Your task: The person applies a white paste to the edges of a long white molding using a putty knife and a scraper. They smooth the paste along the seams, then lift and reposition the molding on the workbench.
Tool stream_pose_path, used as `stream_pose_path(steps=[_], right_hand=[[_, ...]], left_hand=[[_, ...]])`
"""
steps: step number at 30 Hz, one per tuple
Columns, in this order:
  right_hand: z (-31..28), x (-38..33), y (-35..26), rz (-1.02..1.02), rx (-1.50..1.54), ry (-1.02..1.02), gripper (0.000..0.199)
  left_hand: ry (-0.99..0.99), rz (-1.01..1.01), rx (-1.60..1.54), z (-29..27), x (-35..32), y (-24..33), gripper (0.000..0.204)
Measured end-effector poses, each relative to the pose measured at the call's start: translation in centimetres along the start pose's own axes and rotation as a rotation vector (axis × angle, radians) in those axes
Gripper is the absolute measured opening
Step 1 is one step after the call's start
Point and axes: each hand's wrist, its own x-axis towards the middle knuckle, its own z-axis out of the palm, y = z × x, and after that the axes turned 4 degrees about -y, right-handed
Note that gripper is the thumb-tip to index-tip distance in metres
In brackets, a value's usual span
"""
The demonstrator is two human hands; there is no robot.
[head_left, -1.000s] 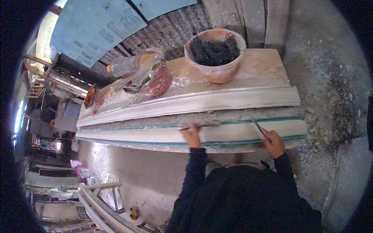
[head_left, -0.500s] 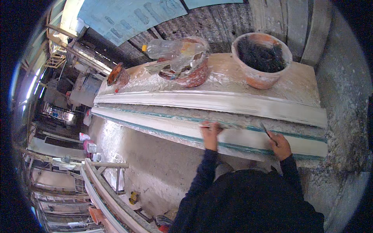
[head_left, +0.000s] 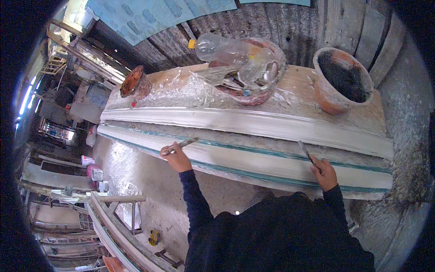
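Since the earlier frame the left hand (head_left: 176,156) had slid further left along the white moulding (head_left: 253,161), so the two hands stood wider apart, and the whole bench (head_left: 181,93) had swung toward the right of the view. The left hand's grip was closed around a thin tool (head_left: 183,143) whose tip pointed right and away, lying over the near strip of the moulding. The right hand (head_left: 324,171) sat well to the right on the same strip, its grip closed on a narrow blade (head_left: 306,152) that slanted up to the left and touched the white surface by a green line. The moulding ran long across the near edge of the bench, from far left to near right. On the far side of the bench stood an orange bucket (head_left: 333,97) with dark contents at the right, a red bowl (head_left: 253,95) piled with a clear plastic bottle (head_left: 217,47) in the middle, and a small red bowl (head_left: 133,81) tipped at the left end.
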Motion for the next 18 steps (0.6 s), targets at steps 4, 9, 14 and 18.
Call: stream_pose_path(steps=[4, 9, 14, 18], right_hand=[[2.8, 1.5, -4.1, -0.058, 0.046, 0.041, 0.039], [5.0, 3.1, -7.2, -0.021, 0.024, -0.011, 0.039], [6.1, 3.4, -7.7, -0.017, -0.024, -0.064, 0.037], [5.7, 3.5, -7.5, -0.039, -0.05, -0.06, 0.039]], left_hand=[[-0.502, -0.128, -0.155, 3.6, -5.7, -3.6, 0.04], [-0.793, -0.492, -0.587, 5.7, -11.9, -1.4, 0.032], [-0.391, -0.071, 0.011, 1.2, 0.1, -9.2, 0.031], [-0.079, 0.116, 0.269, -3.1, 7.7, -8.3, 0.031]])
